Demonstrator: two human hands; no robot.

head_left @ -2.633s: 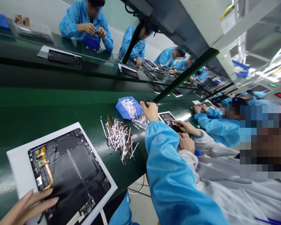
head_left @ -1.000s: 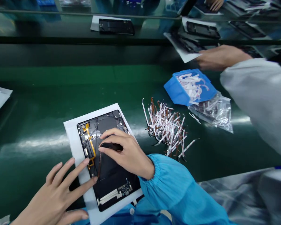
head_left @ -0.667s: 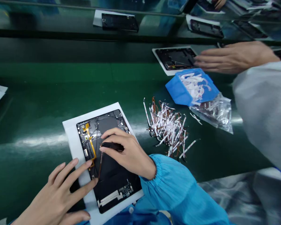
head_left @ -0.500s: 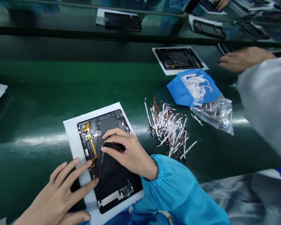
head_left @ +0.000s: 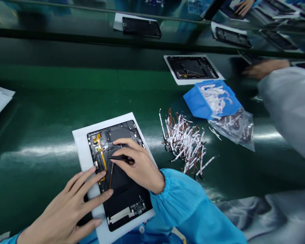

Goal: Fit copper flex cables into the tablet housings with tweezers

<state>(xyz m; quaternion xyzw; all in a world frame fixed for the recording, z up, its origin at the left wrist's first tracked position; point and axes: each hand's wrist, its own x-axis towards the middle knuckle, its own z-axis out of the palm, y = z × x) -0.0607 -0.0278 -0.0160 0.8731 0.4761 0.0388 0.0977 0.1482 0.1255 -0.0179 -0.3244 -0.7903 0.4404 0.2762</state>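
Note:
An opened tablet housing (head_left: 127, 183), black inside, lies on a white sheet (head_left: 82, 145) in front of me. An orange flex cable (head_left: 102, 157) runs along its left side. My right hand (head_left: 139, 164) is closed around black tweezers (head_left: 122, 158), their tips over the housing's middle. Just below the tips, a thin brown strip cable (head_left: 111, 176) slants down inside the housing. My left hand (head_left: 76, 200) has its fingers spread over the housing's left edge, the index fingertip by the strip's lower end.
To the right lies a heap of white and brown strips (head_left: 185, 142). Behind it are a blue bin (head_left: 197, 101) of white strips and a clear plastic bag (head_left: 240, 128). Another housing (head_left: 193, 67) lies farther back. At right, a co-worker's hand (head_left: 266, 67) reaches in from a grey sleeve.
The tweezers' tips have come off the strip's upper end, which now lies against the housing. My left hand has shifted slightly up and right. The co-worker's hand has moved.

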